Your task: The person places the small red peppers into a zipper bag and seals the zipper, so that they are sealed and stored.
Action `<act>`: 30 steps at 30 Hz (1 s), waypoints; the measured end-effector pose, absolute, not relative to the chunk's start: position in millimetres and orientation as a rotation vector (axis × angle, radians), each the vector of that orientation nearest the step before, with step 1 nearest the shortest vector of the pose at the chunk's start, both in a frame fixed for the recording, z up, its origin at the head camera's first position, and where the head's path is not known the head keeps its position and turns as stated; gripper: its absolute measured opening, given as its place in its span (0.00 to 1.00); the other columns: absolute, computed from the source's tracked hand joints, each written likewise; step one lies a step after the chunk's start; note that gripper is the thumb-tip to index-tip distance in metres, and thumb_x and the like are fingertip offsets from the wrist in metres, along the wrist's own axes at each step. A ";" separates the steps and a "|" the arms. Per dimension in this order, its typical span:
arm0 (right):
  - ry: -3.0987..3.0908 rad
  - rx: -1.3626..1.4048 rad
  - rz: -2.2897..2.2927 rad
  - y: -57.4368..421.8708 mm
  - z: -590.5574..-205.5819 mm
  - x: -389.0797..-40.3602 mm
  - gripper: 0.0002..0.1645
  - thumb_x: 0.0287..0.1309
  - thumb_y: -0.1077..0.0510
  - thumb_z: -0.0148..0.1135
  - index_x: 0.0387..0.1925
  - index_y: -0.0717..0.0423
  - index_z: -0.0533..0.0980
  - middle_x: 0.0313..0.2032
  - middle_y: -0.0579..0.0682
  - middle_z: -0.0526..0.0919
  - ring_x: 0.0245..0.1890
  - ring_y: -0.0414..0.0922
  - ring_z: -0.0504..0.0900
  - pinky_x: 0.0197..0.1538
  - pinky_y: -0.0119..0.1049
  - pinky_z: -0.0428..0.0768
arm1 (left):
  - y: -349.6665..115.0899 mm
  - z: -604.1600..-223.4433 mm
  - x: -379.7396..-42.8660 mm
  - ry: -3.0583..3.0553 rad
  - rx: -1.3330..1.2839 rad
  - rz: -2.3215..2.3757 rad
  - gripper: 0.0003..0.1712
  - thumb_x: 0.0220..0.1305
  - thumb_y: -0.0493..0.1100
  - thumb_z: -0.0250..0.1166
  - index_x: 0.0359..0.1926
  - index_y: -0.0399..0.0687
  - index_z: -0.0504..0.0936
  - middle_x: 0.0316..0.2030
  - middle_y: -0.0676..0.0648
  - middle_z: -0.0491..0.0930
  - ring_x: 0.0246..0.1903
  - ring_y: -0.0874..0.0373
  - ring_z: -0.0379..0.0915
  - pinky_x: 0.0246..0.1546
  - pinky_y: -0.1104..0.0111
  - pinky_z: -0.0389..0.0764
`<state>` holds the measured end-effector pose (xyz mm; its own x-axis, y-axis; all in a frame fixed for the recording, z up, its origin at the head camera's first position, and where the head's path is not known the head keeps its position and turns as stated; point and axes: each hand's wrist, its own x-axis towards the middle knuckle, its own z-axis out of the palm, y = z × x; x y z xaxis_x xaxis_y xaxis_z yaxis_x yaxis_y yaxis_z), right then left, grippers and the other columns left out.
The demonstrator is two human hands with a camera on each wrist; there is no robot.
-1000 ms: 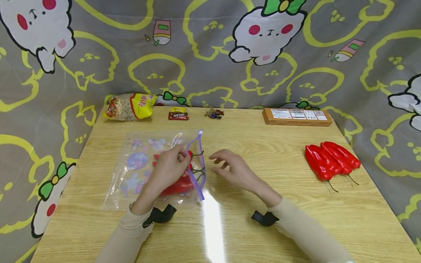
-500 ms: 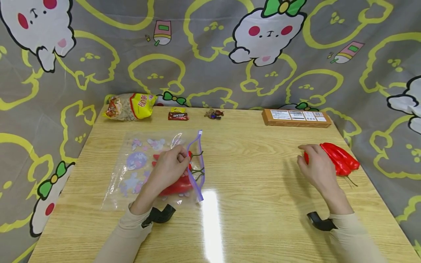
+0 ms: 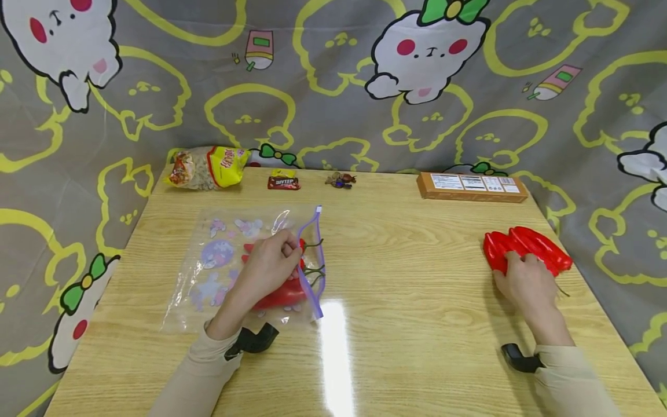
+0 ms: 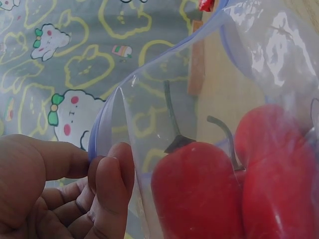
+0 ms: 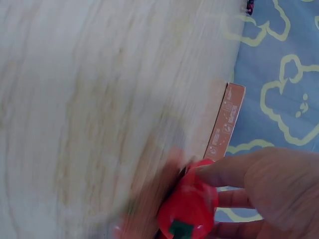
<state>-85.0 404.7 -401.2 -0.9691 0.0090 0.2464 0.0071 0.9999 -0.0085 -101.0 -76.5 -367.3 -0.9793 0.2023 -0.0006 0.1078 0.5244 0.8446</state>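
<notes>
My left hand [image 3: 271, 260] pinches the purple-edged mouth of a clear zip bag [image 3: 187, 278] lying on the table. In the left wrist view, thumb and fingers hold that rim apart from the other side. Red peppers [image 4: 197, 194] with green stems lie inside, stems toward the opening. At the far right of the table my right hand [image 3: 531, 284] reaches over a group of red peppers [image 3: 542, 246]. In the right wrist view its thumb and fingers grip one red pepper [image 5: 187, 209], green stem end facing the camera. Its far end is hidden.
Along the back edge stand a yellow snack bag [image 3: 208, 168], a small dark red candy bar [image 3: 283, 183], a cluster of small trinkets [image 3: 341, 180] and a long brown box [image 3: 471, 187]. A patterned grey cloth [image 3: 333, 127] hangs behind the table.
My right hand has moved from beside the bag's mouth to the peppers at the right and now grips one. My left hand has stayed at the bag's rim.
</notes>
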 end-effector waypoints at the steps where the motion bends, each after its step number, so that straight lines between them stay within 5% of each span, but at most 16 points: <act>1: -2.908 -0.019 0.014 404.3 -401.8 -85.0 0.20 0.44 0.60 0.62 0.33 0.71 0.68 0.23 0.70 0.67 0.19 0.66 0.69 0.14 0.53 0.66 | -76.5 -367.5 -101.0 2.655 0.270 1.462 0.03 0.62 0.40 0.57 0.33 0.45 0.73 0.18 0.51 0.76 0.16 0.59 0.75 0.23 0.67 0.74; 9: -2.993 -0.102 0.044 401.2 -402.2 -85.8 0.23 0.43 0.59 0.64 0.36 0.69 0.66 0.25 0.70 0.69 0.20 0.65 0.70 0.15 0.51 0.66 | -76.1 -368.5 -101.7 2.654 0.264 1.454 0.03 0.62 0.40 0.57 0.33 0.44 0.74 0.19 0.51 0.76 0.16 0.60 0.75 0.23 0.68 0.74; 16: -2.899 -0.084 0.262 371.4 -389.9 -86.1 0.26 0.48 0.57 0.59 0.48 0.67 0.68 0.38 0.71 0.70 0.32 0.67 0.72 0.27 0.57 0.69 | -76.1 -367.9 -102.3 2.778 0.345 1.401 0.02 0.59 0.40 0.58 0.31 0.47 0.75 0.20 0.53 0.76 0.19 0.62 0.71 0.25 0.69 0.71; 23: -2.878 0.162 0.726 306.1 -366.7 -91.9 0.25 0.51 0.51 0.65 0.48 0.58 0.72 0.39 0.58 0.79 0.30 0.49 0.76 0.27 0.34 0.72 | -77.6 -369.0 -103.1 2.833 0.428 1.411 0.04 0.57 0.37 0.60 0.27 0.49 0.76 0.21 0.53 0.74 0.23 0.59 0.68 0.26 0.69 0.70; 30: -2.899 0.527 1.029 241.6 -358.3 -98.4 0.22 0.48 0.51 0.68 0.47 0.48 0.76 0.39 0.46 0.80 0.29 0.41 0.76 0.29 0.31 0.76 | -77.9 -369.6 -101.4 2.823 0.426 1.408 0.03 0.57 0.37 0.60 0.28 0.49 0.77 0.22 0.54 0.75 0.24 0.60 0.68 0.26 0.69 0.70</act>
<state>-98.4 241.6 -358.3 -0.9428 -0.3066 0.1304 -0.3203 0.7258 -0.6088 -101.4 -77.9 -369.6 -0.9633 0.2191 0.1549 0.2555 0.5730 0.7787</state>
